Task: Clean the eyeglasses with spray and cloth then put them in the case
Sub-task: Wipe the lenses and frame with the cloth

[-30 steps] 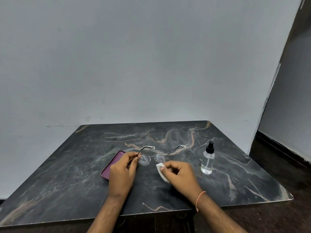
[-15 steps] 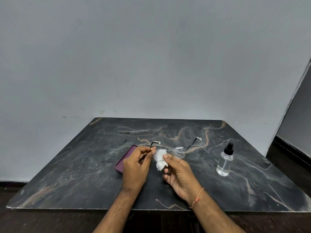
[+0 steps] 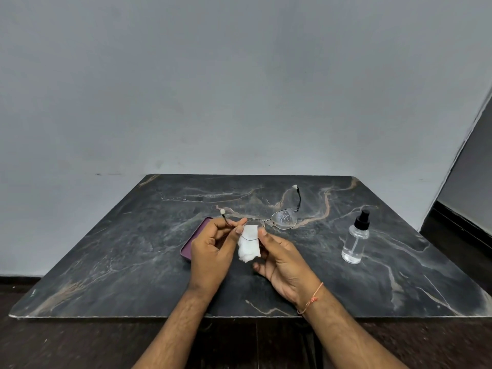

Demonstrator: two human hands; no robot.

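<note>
Thin-rimmed eyeglasses (image 3: 284, 217) are held up over the dark marble table (image 3: 106, 262), arms unfolded. My left hand (image 3: 213, 251) pinches the left end of the frame at the temple. My right hand (image 3: 282, 262) holds a white cloth (image 3: 249, 245) pressed against the left lens, thumb on one side. The right lens shows spray droplets. A maroon glasses case (image 3: 193, 242) lies on the table behind my left hand, partly hidden. The clear spray bottle (image 3: 355, 239) with a black nozzle stands upright to the right.
A grey wall rises behind the table. The table's front edge is just below my wrists. A dark floor and a dark doorway strip lie at the right.
The glasses have been lifted from the table and raised toward me. The white cloth has moved onto the left lens. The camera has shifted left.
</note>
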